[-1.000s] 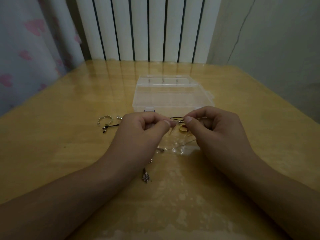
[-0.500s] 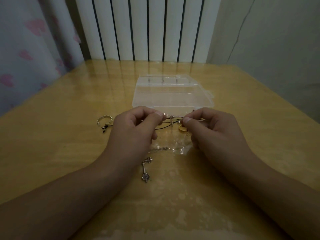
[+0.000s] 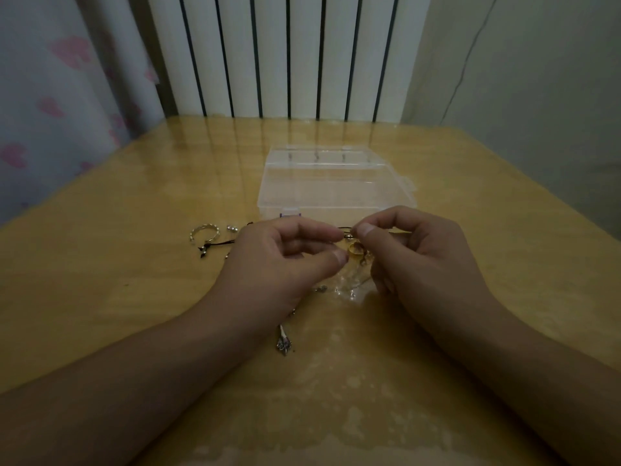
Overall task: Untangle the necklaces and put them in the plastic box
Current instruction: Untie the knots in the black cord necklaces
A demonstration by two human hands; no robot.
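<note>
Task progress: early. Nothing visibly inside plastic box [image 3: 336, 186]; lid apparently down, though hard to confirm through clear plastic. Box sitting on wooden table [image 3: 100, 290], just beyond both hands.

Necklaces: tangled, spread between and beneath the hands. Dark cord [image 3: 346, 229] stretched between the fingertips, trailing left under the hand to a small dark charm [image 3: 203, 253]. Gold ring-shaped piece [image 3: 354, 249] hanging just below the cord. Fine silver chain pooled on the table under the hands, ending in a silver pendant [image 3: 283, 343] near the left wrist. Silver twisted bangle [image 3: 204, 232] and small silver bead [image 3: 232, 228] lying left, apart from the hands.

Left hand [image 3: 285, 264]: fingers curled, forefinger tip at the cord; thumb drawn away from it, grip not certain.

Right hand [image 3: 413, 257]: thumb and forefinger pinched narrow on the cord; remaining fingers curled loosely.

Remaining, by judgement: all separating, opening of box, all stowing.

Change against earlier frames: left thumb parted from forefinger, formerly pinched together; hands closer together; gold piece more exposed; pendant, bangle and box unmoved.
</note>
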